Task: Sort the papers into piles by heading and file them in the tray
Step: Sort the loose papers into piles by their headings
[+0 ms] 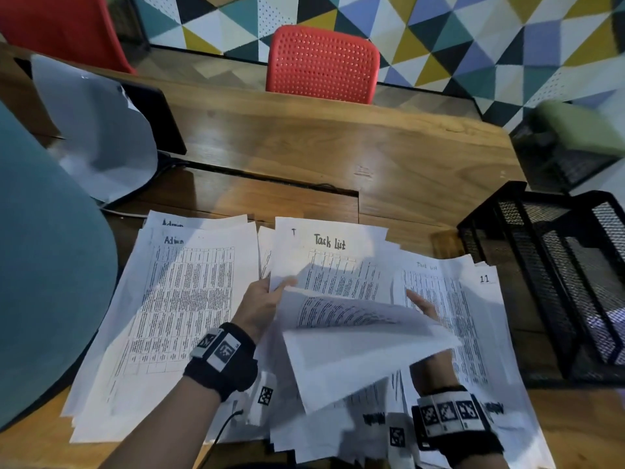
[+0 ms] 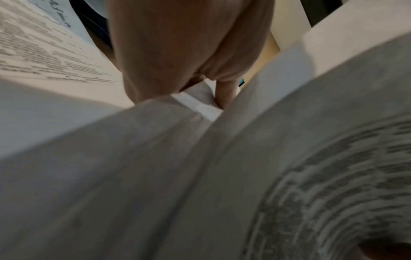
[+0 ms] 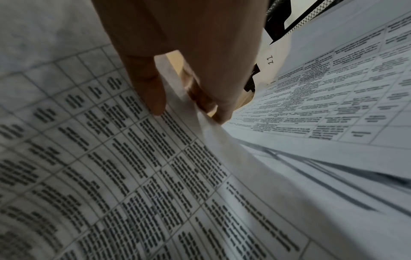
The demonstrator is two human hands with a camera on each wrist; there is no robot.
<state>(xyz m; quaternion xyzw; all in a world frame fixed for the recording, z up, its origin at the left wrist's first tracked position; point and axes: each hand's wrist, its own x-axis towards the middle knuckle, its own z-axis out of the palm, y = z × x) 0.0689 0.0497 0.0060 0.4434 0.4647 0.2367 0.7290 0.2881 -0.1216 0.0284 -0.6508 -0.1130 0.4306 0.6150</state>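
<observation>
1. Head view: a brown wooden desk (image 1: 389, 154) fills the scene, with a dark cable slot running across it behind the papers. Printed sheets lie spread over the desk's near part. An "Admin" pile (image 1: 176, 309) lies at the left of the spread, a "Task List" sheet (image 1: 329, 255) in the middle, and a sheet numbered 11 (image 1: 473, 299) toward the right.
2. A black mesh tray (image 1: 554, 275) stands at the desk's right edge, just beside the sheet numbered 11.
3. Beyond the desk stand a red perforated chair (image 1: 321, 62) and a wall of coloured triangles (image 1: 473, 38). A dark monitor draped with a pale sheet (image 1: 98, 130) sits at the desk's far left.
4. The left hand (image 1: 260, 306) pinches the left edge of a curled sheet (image 1: 358, 343) lifted above the spread. The right hand (image 1: 424, 308) is mostly hidden behind that sheet.
5. Left wrist view: the left hand (image 2: 189, 52) has its fingertips closed on the edge of the blurred curled sheet (image 2: 155, 176), with the "Admin" pile (image 2: 44, 49) at the left.
6. Right wrist view: the right hand (image 3: 189, 61) grips the curled sheet (image 3: 133, 167), thumb on its printed face and fingers behind. The sheet numbered 11 (image 3: 322, 88) lies to the right, with the mesh tray (image 3: 295, 19) beyond it.
</observation>
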